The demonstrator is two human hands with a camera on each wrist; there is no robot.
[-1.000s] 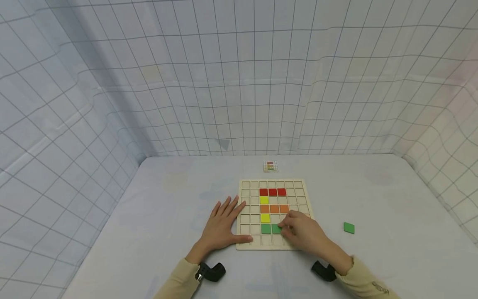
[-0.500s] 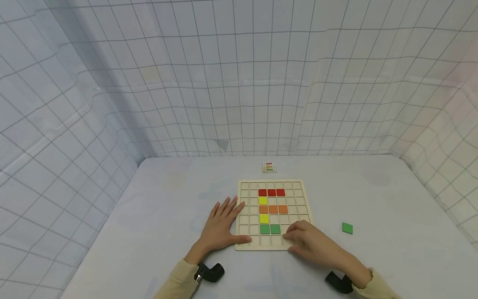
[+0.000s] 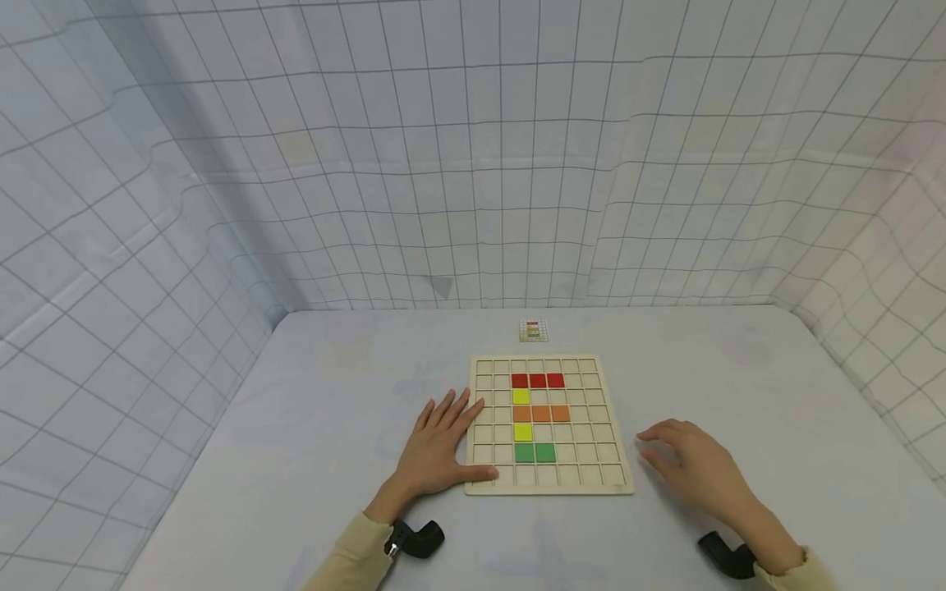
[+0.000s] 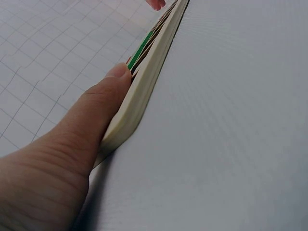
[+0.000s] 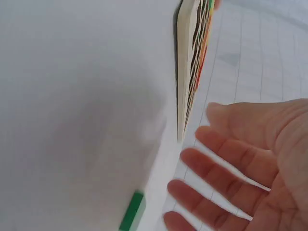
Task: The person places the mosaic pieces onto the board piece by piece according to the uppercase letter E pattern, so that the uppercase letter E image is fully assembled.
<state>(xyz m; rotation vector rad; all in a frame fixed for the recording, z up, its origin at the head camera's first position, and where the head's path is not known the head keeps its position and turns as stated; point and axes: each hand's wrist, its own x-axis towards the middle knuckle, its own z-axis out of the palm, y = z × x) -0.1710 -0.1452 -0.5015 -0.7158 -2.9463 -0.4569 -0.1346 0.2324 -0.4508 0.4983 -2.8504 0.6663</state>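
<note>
A wooden grid board [image 3: 599, 476] lies flat on the table. Three red tiles [image 3: 538, 381], three orange tiles [image 3: 541, 414], two yellow tiles [image 3: 521, 396] and two green tiles [image 3: 545, 453] sit in its cells. My left hand [image 3: 434, 451] rests spread on the board's left side; its thumb [image 4: 103, 98] presses the front left corner area. To the right of the board hovers my right hand [image 3: 698, 468], fingers loosely bent and holding nothing. The right wrist view shows a loose green tile [image 5: 131, 211] on the table below the fingers; the hand hides it in the head view.
A small pattern card [image 3: 534, 330] showing a coloured grid lies behind the board. White cloth walls [image 3: 473, 164] with a dark line grid rise behind and at both sides of the table [image 3: 340, 394]. Each wrist carries a black camera mount [image 3: 421, 540].
My right hand has left the second green tile, now lying in its cell, and moved right off the board to over the loose green tile. The left hand stays put.
</note>
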